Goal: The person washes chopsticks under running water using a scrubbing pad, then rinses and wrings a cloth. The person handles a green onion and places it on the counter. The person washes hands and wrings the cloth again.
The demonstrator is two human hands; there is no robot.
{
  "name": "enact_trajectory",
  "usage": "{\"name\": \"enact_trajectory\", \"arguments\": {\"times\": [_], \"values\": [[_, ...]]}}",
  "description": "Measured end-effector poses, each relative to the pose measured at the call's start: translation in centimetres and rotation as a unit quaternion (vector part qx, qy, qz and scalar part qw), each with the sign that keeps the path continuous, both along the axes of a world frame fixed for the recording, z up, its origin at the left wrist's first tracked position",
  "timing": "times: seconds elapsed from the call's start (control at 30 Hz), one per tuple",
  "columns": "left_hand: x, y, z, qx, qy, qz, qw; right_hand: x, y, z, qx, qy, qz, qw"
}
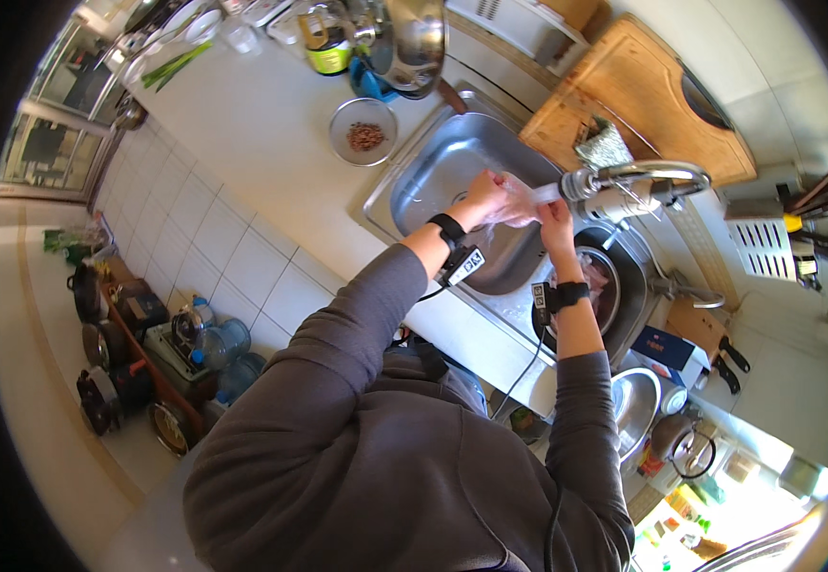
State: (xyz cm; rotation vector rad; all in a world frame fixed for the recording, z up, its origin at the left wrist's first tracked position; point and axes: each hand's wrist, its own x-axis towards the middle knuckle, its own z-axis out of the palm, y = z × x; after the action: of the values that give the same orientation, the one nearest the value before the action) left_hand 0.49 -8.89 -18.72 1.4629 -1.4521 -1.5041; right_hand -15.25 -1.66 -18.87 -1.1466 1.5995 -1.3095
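Observation:
Over the left basin of a steel double sink (421, 171), my left hand (487, 193) and my right hand (557, 220) hold a pale pink piece of what looks like raw meat (519, 206) between them. Water from the chrome faucet (639, 171) runs onto it, and some falls below my left hand. The finger details are partly blurred by the water. Beneath my right wrist, a round metal bowl with more raw pink pieces (598, 275) sits in the right basin. Both wrists wear black straps with small devices and cables.
A round strainer with reddish-brown bits (365, 136) rests on the counter left of the sink. Behind the sink lean a wooden cutting board (628, 93) and a scouring pad (603, 145). A steel bowl (635, 407), a box (671, 355) and black-handled knives (728, 368) stand at right.

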Motion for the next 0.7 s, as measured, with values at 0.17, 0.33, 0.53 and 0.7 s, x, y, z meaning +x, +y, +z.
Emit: {"name": "enact_trajectory", "arguments": {"times": [0.17, 0.33, 0.53, 0.7], "values": [[-0.3, 0.9, 0.4, -0.242, -0.153, -0.041, 0.957, 1.0, -0.3, 1.5, 0.065, 0.153, 0.064, 0.984], [-0.2, 0.5, 1.1, -0.179, -0.18, -0.311, 0.916, 1.6, 0.1, 3.9, 0.046, 0.115, 0.115, 0.986], [1.1, -0.6, 1.0, -0.201, -0.202, -0.334, 0.898, 0.0, 0.8, 3.5, 0.042, 0.178, 0.086, 0.979], [2.7, -2.3, 1.5, -0.184, -0.171, -0.344, 0.904, -0.5, 0.6, 2.9, 0.088, 0.261, -0.003, 0.961]]}}
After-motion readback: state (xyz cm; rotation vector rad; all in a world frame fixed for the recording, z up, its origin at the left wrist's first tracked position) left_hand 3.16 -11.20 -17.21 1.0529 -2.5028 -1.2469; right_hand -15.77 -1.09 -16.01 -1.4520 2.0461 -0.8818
